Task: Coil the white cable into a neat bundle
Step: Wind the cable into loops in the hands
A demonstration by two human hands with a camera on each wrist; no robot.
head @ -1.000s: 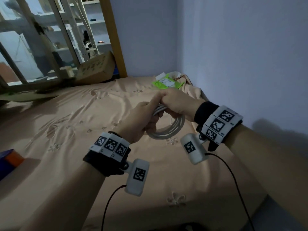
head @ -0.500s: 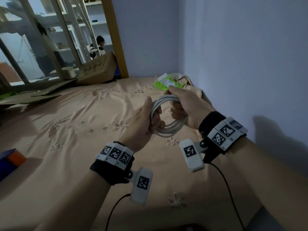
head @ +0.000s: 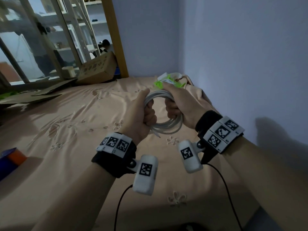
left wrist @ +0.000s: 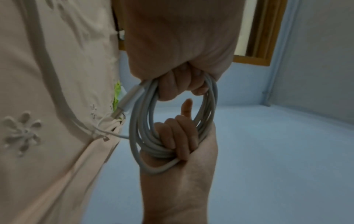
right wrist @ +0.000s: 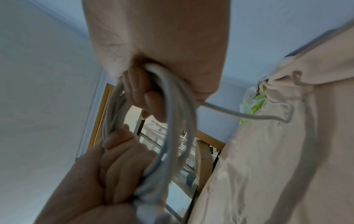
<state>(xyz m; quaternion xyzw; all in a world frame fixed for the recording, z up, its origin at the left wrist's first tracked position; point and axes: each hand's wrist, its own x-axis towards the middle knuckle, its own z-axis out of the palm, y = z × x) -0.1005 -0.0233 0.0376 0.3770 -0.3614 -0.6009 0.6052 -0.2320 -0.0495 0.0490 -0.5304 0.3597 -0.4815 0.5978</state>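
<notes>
Both hands grip the cable (head: 164,112), which hangs as a round coil of several turns in the air above the bed (head: 75,130), clear of the sheet. Left hand (head: 140,114) has its fingers curled round the strands at about 9 o'clock on the coil; right hand (head: 181,104) wraps the opposite side at about 3 o'clock, so the two sit apart with the open ring between them. At roughly 6 o'clock a short plug end (head: 157,135) pokes out loose below the left fist. The right wrist view shows one strand (right wrist: 239,113) running away from the right fist toward the sheet, so I judge a tail is still to be taken in.

To finish well, keep one hand clamped so the turns stay stacked, and let the other lay the tail along the same circle rather than across it. Match each new turn to the ring's width, avoid twisting the strand, and tuck both ends against the bundle. Loosening both grips at once would probably let the coil spring open.

At 12 o'clock beyond the hands, a green packet (head: 168,81) lies near the wall corner.
</notes>
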